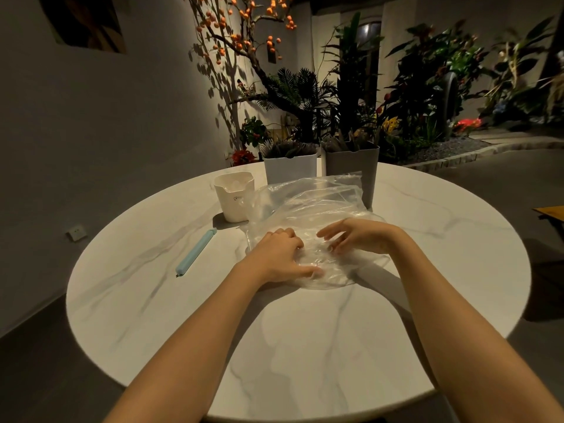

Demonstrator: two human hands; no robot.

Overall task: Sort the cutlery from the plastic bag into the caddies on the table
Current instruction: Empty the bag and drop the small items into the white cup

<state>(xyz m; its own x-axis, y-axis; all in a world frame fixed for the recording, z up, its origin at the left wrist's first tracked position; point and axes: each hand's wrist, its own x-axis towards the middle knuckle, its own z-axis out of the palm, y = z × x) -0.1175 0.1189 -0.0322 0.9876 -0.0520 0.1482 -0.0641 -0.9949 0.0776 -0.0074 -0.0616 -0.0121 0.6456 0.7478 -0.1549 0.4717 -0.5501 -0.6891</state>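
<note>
Two bare forearms reach in from the bottom edge across a round white marble-patterned table [305,346], meeting near its middle. The left hand [280,254] lies palm down on the near left part of a clear plastic bag [308,215]; its fingers curl into the crumpled film and its thumb stretches along the bag's near edge, so it seems to be gripping the plastic. The right hand [357,236] hovers just beside it, over the bag's middle, fingers spread and lightly bent, their tips touching or almost touching the film; whether they pinch anything cannot be told. The bag lies flat and wrinkled under both hands and rises in loose folds behind them. What the bag contains is hard to make out through the glare and creases.

To the left, well apart from the hands, a pale blue bag sealing clip [197,252] lies slantwise on the tabletop. Farther back, a cream caddy [233,196] stands touching the bag's left rear corner. Behind the bag stand a white caddy [290,168] and a grey caddy [351,166], side by side, their lower parts hidden by the plastic. Dark handles show above their rims, too dim to identify. Beyond the table are a wall and dimly lit plants [427,87].
</note>
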